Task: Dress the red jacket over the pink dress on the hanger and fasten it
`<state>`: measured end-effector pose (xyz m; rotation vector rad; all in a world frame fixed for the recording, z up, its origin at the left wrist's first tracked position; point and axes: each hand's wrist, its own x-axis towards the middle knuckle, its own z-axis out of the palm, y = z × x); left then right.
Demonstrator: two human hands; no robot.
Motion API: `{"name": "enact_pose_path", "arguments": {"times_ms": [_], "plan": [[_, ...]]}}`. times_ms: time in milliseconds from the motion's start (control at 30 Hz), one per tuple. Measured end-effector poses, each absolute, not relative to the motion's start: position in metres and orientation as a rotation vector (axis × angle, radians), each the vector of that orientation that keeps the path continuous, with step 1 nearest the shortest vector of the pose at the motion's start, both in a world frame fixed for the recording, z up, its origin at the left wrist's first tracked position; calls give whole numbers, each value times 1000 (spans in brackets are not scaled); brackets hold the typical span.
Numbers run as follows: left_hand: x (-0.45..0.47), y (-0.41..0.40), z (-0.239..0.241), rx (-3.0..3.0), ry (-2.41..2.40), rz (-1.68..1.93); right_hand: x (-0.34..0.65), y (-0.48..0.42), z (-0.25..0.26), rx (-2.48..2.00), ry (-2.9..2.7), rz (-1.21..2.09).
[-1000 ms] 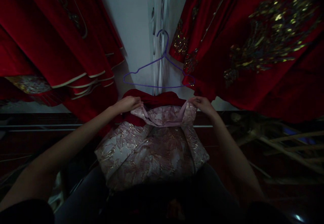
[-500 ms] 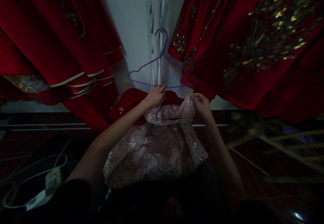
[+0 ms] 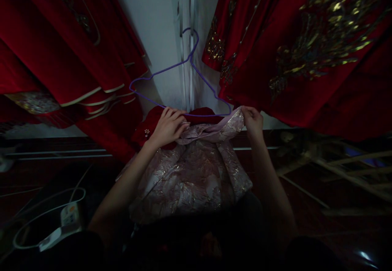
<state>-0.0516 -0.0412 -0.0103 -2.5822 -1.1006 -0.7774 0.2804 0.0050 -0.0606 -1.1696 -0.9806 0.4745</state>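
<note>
A pink brocade garment (image 3: 190,177) with a gold pattern hangs down in front of me, over a dark red garment (image 3: 150,124). My left hand (image 3: 168,126) is closed on the bottom bar of a purple wire hanger (image 3: 171,67) together with the pink cloth's top edge. My right hand (image 3: 253,120) pinches the garment's right upper corner beside the hanger's right end. The hanger's hook hangs on white vertical rails (image 3: 187,38) on the wall.
Red embroidered robes hang at the left (image 3: 64,54) and at the right (image 3: 306,46). A white power strip with its cable (image 3: 63,222) lies on the dark floor at the lower left. Pale wooden slats (image 3: 346,169) lie at the right.
My left hand has left the garment's left corner, moved to the middle and taken hold of the hanger's bar. The hanger has tilted, its left end now higher. The right hand rose slightly.
</note>
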Motion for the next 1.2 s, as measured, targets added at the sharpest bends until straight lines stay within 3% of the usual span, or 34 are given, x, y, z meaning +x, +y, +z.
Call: {"name": "enact_pose_path", "arguments": {"times_ms": [433, 833, 1200], "plan": [[-43, -42, -13, -2616, -1128, -867, 280, 1, -50, -1198, -1087, 436], [3, -31, -28, -2602, -1171, -1024, 236, 37, 33, -1235, -1542, 74], [-14, -11, -28, -2710, -1138, -1148, 219, 35, 17, -1176, -1703, -44]]}}
